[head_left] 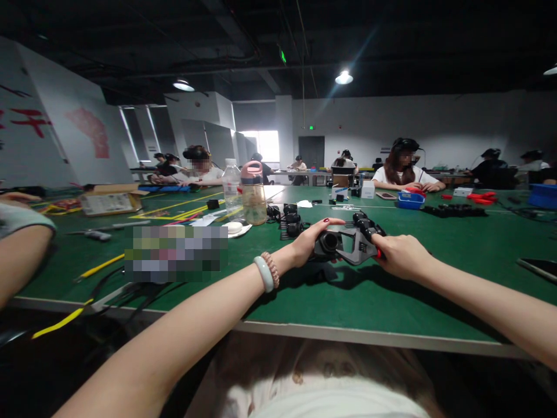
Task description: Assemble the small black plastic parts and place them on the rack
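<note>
My left hand (pixel 305 242) is closed around a black fitting (pixel 329 241) with a round hole facing me. In my right hand (pixel 402 255) is an adjustable wrench (pixel 360 251) with a grey head and a bit of red at its grip. The wrench's open jaws point left, right beside the fitting; whether they touch it I cannot tell. Behind the wrench head, a black ribbed part (pixel 364 223) shows next to my right fingers, and what it joins to is hidden. Both hands are just above the green table (pixel 287 302).
Several black parts (pixel 291 220) lie behind my left hand. A pink-lidded bottle (pixel 253 194) and a clear bottle (pixel 231 183) stand left of them. Further off are a blue bin (pixel 411 201) and a seated person (pixel 402 168). Another person's arm (pixel 24 249) reaches in at left.
</note>
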A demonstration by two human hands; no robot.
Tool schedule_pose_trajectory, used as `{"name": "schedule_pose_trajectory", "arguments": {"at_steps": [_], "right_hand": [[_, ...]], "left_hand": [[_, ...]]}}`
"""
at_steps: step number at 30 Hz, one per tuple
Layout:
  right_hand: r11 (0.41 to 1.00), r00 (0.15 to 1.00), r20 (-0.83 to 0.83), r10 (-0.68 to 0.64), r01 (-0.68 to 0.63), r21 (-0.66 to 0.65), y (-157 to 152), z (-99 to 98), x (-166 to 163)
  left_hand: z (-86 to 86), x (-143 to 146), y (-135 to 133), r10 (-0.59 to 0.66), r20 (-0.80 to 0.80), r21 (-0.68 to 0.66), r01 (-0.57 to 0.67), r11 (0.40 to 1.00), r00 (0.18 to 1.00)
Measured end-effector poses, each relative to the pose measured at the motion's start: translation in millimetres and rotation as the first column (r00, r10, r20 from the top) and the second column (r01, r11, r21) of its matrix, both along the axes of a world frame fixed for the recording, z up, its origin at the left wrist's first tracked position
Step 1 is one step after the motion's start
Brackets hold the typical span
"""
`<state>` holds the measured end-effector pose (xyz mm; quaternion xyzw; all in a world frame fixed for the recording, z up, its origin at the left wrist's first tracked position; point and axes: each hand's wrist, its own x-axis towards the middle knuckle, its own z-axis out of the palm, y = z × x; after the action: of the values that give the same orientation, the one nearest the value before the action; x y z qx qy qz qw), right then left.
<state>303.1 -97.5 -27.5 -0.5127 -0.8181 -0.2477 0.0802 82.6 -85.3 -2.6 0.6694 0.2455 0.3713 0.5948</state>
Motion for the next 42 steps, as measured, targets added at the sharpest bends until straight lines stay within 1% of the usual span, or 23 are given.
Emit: {"name": "schedule_pose_trajectory", "arguments": {"at_steps": [5, 10, 15, 17, 24, 27, 31, 36, 42], "right_hand": [[1.0, 1.0, 0.01, 0.008, -0.008, -0.028, -2, 2.0, -4], [1.0, 1.0, 0.001, 0.001, -0.001, -0.026, -2, 1.5, -6], [1.0, 1.0, 0.007, 0.001, -0.001, -0.029, -2, 1.7, -8], [0.999, 1.0, 0.012, 0.005, -0.005, -0.035, -3, 2.4, -9], [0.999, 0.999, 0.003, 0.034, -0.034, -0.017, -10, 3.4, -16], [0.999, 1.0, 0.003, 0.025, -0.025, -0.028, -14, 3.5, -18], [0.999, 1.0, 0.006, 0.008, -0.008, -0.046, -18, 4.9, -21], [0.998, 1.0, -0.004, -0.008, 0.008, -0.069, -19, 6.3, -24], [0.993, 0.999, -0.04, -0.023, 0.019, -0.114, -25, 7.1, -28]], "left_hand": [[0.9, -1, 2, 0.046, 0.02, 0.017, -0.046, 0.999, 0.999], [1.6, -1, 2, 0.034, 0.024, 0.02, -0.034, 0.999, 0.999], [-1.4, 1, 3, 0.05, 0.002, 0.109, -0.05, 0.993, 0.999], [-2.4, 3, 3, 0.049, -0.015, 0.124, -0.046, 0.991, 0.999], [-2.4, 6, -1, -0.009, -0.036, 0.125, 0.013, 0.992, 0.999], [-0.6, 6, -4, -0.022, -0.042, 0.128, 0.028, 0.991, 0.999], [0.6, 6, -5, -0.02, -0.033, 0.115, 0.024, 0.993, 0.999], [-1.7, 5, -2, -0.032, -0.012, 0.092, 0.033, 0.995, 0.999], [-3.3, 5, -1, 0.002, 0.022, 0.083, -0.004, 0.997, 1.0]]}}
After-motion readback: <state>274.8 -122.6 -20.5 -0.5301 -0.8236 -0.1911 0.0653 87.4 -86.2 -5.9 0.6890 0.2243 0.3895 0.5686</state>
